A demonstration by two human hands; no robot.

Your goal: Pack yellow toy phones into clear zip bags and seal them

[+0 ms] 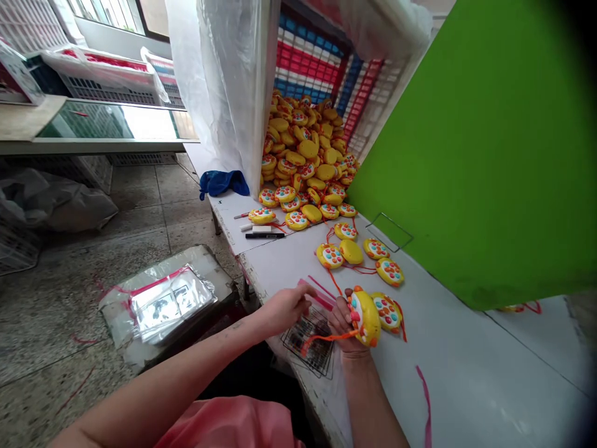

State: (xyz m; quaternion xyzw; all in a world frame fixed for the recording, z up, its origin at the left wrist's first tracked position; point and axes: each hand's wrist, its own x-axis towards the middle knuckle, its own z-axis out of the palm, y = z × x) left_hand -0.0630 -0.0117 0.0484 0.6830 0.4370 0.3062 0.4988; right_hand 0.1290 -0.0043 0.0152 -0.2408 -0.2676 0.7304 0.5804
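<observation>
My right hand (342, 323) is closed around a yellow toy (368, 318) with a white face and coloured buttons, tilted on its side. An orange cord (329, 338) hangs from that toy toward the left. Over the table's near edge, my left hand (291, 306) has its fingers curled together; what they pinch, if anything, is hidden. Beneath it lies a clear plastic bag (310, 348) with black print and a pink strip. Another yellow toy (386, 312) rests on the table just right of the held one.
Several yellow toys (351, 252) with cords lie ahead, before a big heap (308, 149) in a tipped crate. Markers (265, 236) and a blue cloth (224, 183) sit at the left edge. A green board (466, 155) stands right. Printed bags (170, 302) lie on a box.
</observation>
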